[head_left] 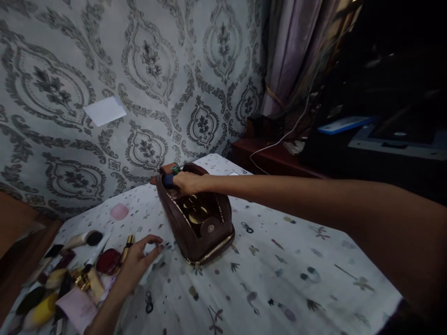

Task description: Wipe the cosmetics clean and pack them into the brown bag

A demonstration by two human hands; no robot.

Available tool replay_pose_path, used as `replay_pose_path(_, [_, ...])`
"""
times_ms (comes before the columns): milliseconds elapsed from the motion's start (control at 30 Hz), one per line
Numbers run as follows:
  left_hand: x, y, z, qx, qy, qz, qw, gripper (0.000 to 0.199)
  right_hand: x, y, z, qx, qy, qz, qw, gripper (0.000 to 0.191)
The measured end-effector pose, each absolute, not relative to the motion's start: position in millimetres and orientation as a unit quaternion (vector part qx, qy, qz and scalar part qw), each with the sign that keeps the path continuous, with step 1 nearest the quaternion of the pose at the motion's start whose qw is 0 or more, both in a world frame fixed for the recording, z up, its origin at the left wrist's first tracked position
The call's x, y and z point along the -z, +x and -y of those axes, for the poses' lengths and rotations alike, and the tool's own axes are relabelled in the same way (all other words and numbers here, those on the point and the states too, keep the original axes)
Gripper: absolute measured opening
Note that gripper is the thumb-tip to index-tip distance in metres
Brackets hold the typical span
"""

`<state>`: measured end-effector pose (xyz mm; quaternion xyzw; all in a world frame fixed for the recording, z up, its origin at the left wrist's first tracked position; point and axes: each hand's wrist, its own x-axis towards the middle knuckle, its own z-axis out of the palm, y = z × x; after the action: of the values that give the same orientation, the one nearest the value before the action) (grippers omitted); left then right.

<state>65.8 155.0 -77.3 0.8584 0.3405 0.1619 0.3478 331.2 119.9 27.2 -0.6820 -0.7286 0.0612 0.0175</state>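
Nearest, one bare arm [296,193] reaches into the open brown leather bag [179,225], seemingly part-filled with round gold-toned things [198,215], the right hand [190,183] gripping a dark-blue item [168,180], while the left hand [141,256], loosely parted, apparently empty, hangs beside multicoloured cosmetics [56,279] outside.

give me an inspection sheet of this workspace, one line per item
surface: printed white cloth, bag and makeup on it
things: brown bag, unzipped, gold items inside; makeup heaped at left
clutter: pink item, apart from the makeup
hands: right hand grips a blue item at the bag's far end; left hand open, nothing seen in it
cables: white cable at right, slack
surroundings: patterned wall with white card, purple curtain
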Motion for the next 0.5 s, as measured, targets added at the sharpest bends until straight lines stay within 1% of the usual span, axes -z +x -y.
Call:
replay_pose_path(67, [68.8, 67.2, -157.6, -0.185, 0.851, -0.355, 0.339, 0.035, -25.2, 332.4, -123.0, -0.066, -0.689, 0.722, 0.014, 0.038])
replay_pose_path(167, [34.2, 81.9, -166.6, -0.250, 0.848, -0.354, 0.305, 0.037, -21.7, 333.0, -126.4, -0.073, -0.690, 0.720, 0.013, 0.040])
replay_pose_path(233, [1.2, 102.6, -175.5, -0.302, 0.863, -0.325, 0.242, 0.033, -19.8, 332.6, -126.8, -0.078, -0.687, 0.722, 0.016, 0.040])
replay_pose_path(300, [-31.4, 131.3, -186.2, -0.311, 0.888, -0.280, 0.192, 0.031, -18.6, 331.5, -125.6, -0.084, -0.685, 0.723, 0.018, 0.037])
replay_pose_path(367, [-56.9, 164.5, -197.4, -0.272, 0.921, -0.249, 0.124, 0.033, -18.1, 330.2, -123.4, -0.087, -0.684, 0.724, 0.019, 0.033])
replay_pose_path(400, [-66.1, 181.2, -202.9, -0.228, 0.940, -0.242, 0.076, 0.034, -17.9, 329.5, -122.2, -0.087, -0.685, 0.723, 0.019, 0.033])
replay_pose_path(467, [-77.2, 211.2, -212.8, -0.116, 0.957, -0.262, -0.038, 0.045, -17.3, 328.2, -120.2, -0.088, -0.687, 0.721, 0.018, 0.032])
replay_pose_path(500, [-79.6, 223.5, -216.9, -0.066, 0.958, -0.268, -0.077, 0.051, -16.9, 327.8, -119.6, -0.086, -0.687, 0.721, 0.016, 0.031])
